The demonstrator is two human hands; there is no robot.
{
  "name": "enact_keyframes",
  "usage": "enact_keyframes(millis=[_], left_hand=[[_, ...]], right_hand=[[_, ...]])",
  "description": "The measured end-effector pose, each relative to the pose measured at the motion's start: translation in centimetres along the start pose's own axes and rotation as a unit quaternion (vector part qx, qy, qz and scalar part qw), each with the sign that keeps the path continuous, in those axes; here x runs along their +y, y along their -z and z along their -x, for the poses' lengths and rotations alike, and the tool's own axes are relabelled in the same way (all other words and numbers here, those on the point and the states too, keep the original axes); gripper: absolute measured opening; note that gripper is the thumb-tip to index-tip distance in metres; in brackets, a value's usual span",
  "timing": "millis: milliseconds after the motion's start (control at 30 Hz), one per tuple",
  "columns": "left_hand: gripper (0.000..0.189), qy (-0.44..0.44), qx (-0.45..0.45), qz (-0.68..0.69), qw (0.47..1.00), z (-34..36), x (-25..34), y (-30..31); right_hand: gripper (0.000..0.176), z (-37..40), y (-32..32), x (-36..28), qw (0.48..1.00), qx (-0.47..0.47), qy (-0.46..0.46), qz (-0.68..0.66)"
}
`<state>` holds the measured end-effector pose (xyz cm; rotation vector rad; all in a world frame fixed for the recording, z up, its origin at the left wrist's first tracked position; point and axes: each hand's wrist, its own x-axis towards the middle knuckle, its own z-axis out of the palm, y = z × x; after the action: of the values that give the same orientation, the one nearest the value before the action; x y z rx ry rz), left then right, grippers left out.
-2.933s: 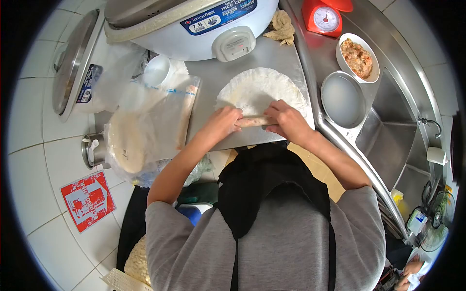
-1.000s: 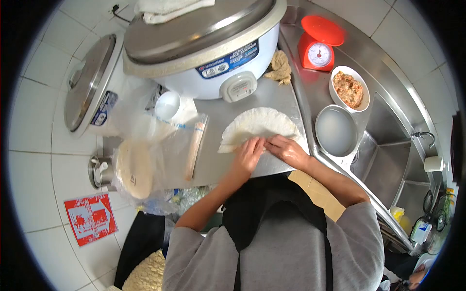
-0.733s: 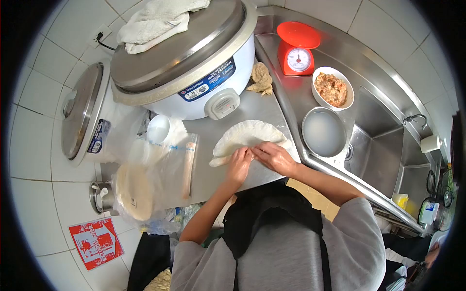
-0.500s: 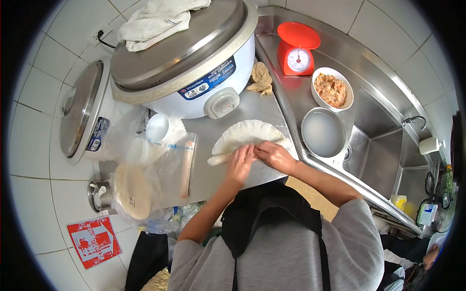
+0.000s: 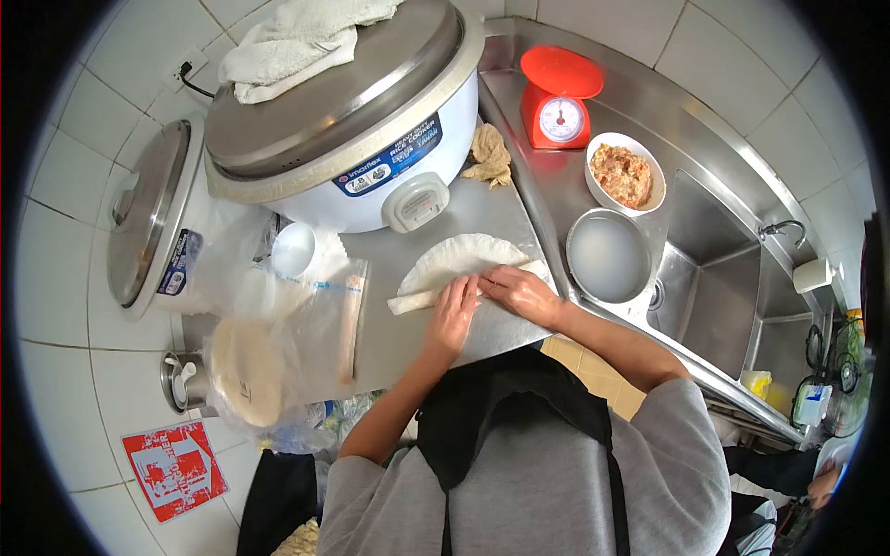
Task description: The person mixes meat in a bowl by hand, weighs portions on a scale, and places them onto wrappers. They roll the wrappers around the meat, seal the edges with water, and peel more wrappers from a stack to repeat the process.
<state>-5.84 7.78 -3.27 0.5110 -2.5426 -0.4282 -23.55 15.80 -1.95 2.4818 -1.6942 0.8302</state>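
A thin white round spring roll wrapper [image 5: 454,258] lies on the steel worktop, its near edge rolled into a long pale tube while the far part spreads out flat. Both hands press on this rolled edge close together. My left hand [image 5: 453,313] curls its fingers over the tube left of its middle. Just beside it, my right hand [image 5: 521,295] bends over the tube's right half, covering much of it. Whatever is inside the roll is hidden.
Behind stands a large rice cooker [image 5: 371,139]. On the left are a bagged stack of wrappers [image 5: 246,371], a long filled roll [image 5: 350,324] on plastic and a white cup [image 5: 294,250]. A pot of cloudy liquid [image 5: 609,257], a bowl of filling [image 5: 623,174] and a red scale [image 5: 559,116] sit right.
The view has shifted slightly, moving most things a little leftward. Both hands stay on the rolled edge and have barely moved along it.
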Motion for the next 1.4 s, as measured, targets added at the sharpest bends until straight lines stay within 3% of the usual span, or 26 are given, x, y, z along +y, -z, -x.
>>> enact_keyframes(millis=[67, 200, 267, 333, 433, 633, 700, 767, 833, 1033, 1100, 1133, 1167, 1233, 1267, 1367, 1400], left_hand=[[0.05, -0.004, 0.02, -0.02, 1.0, -0.2, -0.2, -0.5], [0.052, 0.02, -0.039, -0.009, 0.999, -0.5, -1.3, -0.8], [0.052, 0.032, -0.07, 0.017, 0.997, -0.4, -1.1, -0.9], [0.049, 0.016, 0.009, -0.003, 1.0, -0.8, -0.5, -0.6], [0.046, 0.013, 0.014, -0.021, 1.0, -0.7, -0.3, -0.8], [0.043, 0.027, -0.049, 0.022, 0.998, -1.6, -1.4, -0.5], [0.042, 0.023, -0.056, 0.016, 0.998, -1.8, -1.3, 0.0], [0.041, 0.024, -0.06, 0.012, 0.998, -2.0, -1.1, 0.2], [0.039, 0.022, -0.053, -0.011, 0.998, -1.8, -0.7, 0.1], [0.039, 0.03, -0.104, -0.056, 0.993, -2.0, -0.8, -0.2], [0.038, 0.037, -0.117, -0.056, 0.991, -2.0, -0.9, 0.1], [0.038, 0.033, -0.12, -0.05, 0.991, -2.0, -0.8, 0.3], [0.038, 0.029, -0.122, -0.045, 0.991, -2.1, -0.7, 0.5], [0.038, 0.031, -0.104, -0.039, 0.993, -2.0, -0.6, 0.5], [0.038, 0.028, -0.088, -0.03, 0.995, -1.9, -0.6, 0.5], [0.037, 0.013, -0.063, -0.012, 0.998, -1.6, -0.9, 0.4], [0.037, 0.011, -0.055, -0.014, 0.998, -1.8, -0.7, 0.7]], right_hand=[[0.039, -0.1, -0.2, 0.3, 1.0, 0.01, -0.003, 0.005], [0.036, -0.4, 0.8, -0.8, 0.998, 0.055, -0.037, 0.021], [0.035, -0.2, 0.6, -0.5, 0.998, 0.024, -0.034, 0.038], [0.033, -0.2, 0.5, 0.3, 0.998, -0.002, -0.032, 0.061], [0.032, -0.5, 0.4, 0.6, 0.998, -0.033, -0.036, 0.041], [0.027, -0.7, 0.7, 0.6, 0.996, -0.061, -0.056, 0.037], [0.029, -0.2, 2.2, 0.9, 0.997, -0.025, -0.076, -0.016], [0.033, 1.5, 6.1, 0.4, 0.978, 0.017, -0.162, 0.128], [0.036, 5.6, 8.2, 0.8, 0.939, -0.004, -0.255, 0.231], [0.019, 10.8, 11.2, 0.4, 0.909, -0.161, -0.267, 0.277], [0.009, 10.3, 11.9, 0.9, 0.916, -0.113, -0.313, 0.224], [0.001, 9.2, 12.3, 1.3, 0.937, -0.028, -0.316, 0.148], [0.001, 8.3, 12.1, 2.0, 0.939, -0.029, -0.311, 0.145], [0.002, 6.0, 11.3, 3.6, 0.947, 0.012, -0.314, -0.066], [0.004, 4.6, 10.3, 4.1, 0.962, 0.022, -0.263, -0.064], [0.013, 0.3, 8.1, 5.4, 0.972, -0.071, -0.214, -0.064], [0.024, -0.8, 7.5, 5.8, 0.986, -0.118, -0.103, -0.054]])
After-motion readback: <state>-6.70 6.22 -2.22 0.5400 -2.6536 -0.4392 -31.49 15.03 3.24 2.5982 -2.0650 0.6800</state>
